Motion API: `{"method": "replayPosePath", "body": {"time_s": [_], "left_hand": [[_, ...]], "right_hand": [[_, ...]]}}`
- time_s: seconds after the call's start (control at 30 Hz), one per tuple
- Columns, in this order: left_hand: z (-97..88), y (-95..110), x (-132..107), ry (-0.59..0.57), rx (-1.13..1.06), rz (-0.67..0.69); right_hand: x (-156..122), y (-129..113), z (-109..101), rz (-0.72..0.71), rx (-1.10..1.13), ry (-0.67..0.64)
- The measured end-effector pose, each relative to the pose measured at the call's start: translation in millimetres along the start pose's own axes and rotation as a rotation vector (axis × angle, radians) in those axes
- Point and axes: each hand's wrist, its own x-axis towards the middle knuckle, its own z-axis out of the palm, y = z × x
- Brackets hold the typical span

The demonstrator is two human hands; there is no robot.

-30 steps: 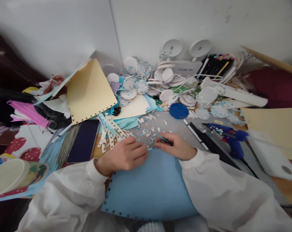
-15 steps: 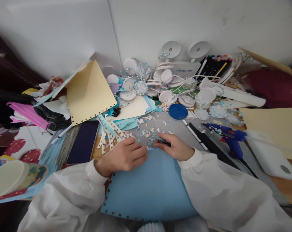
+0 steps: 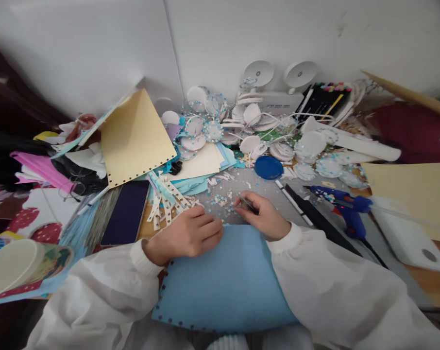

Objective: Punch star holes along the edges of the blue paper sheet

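Observation:
My right hand [image 3: 265, 216] is closed around slim, dark metallic tweezers [image 3: 249, 206], their tips toward small pale blue and white paper bits [image 3: 222, 200] scattered on the grey mat. My left hand [image 3: 193, 232] is curled, knuckles up, over the upper left of a blue paper sheet [image 3: 223, 277]; whatever its fingers hold is hidden. Small flower-shaped holes run along the sheet's left and near edges. Beside my left hand lie punched paper strips [image 3: 165, 206] in a loose pile.
White discs with blue-dotted trim [image 3: 212, 131] crowd the back. A blue round lid [image 3: 268, 167], a marker [image 3: 293, 201] and a blue glue gun [image 3: 346, 206] lie to the right. Leftward are a yellow punched sheet [image 3: 136, 138], a dark phone [image 3: 125, 214] and a paper cup [image 3: 16, 270].
My right hand has shifted slightly left and up, and the tweezers have turned in its fingers. My left hand and the blue sheet stay nearly still.

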Motion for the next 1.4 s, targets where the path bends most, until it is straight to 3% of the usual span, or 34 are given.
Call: {"method": "replayPosePath", "body": {"time_s": [0.13, 0.37, 0.57, 0.97, 1.13, 1.4], "left_hand": [[-1.2, 1.0, 2.4, 0.016, 0.004, -0.019], [0.2, 1.1, 0.2, 0.033, 0.017, 0.008], [1.5, 1.3, -1.0, 0.001, 0.025, 0.021], [2.7, 2.5, 0.4, 0.001, 0.021, -0.007], [3.8, 1.8, -0.7, -0.002, 0.009, 0.002], [4.3, 1.6, -2.9, -0.005, 0.004, 0.006]], "right_hand": [[-1.8, -1.3, 0.8, 0.001, -0.015, -0.021], [-5.9, -7.7, 0.2, -0.038, -0.034, -0.238], [-6.4, -4.9, 4.8, -0.019, 0.116, -0.243], [-3.6, -4.0, 8.3, -0.049, -0.073, -0.143], [-2.2, -3.9, 6.2, -0.001, -0.008, -0.090], [0.7, -4.9, 7.7, 0.075, 0.100, 0.123]]}}
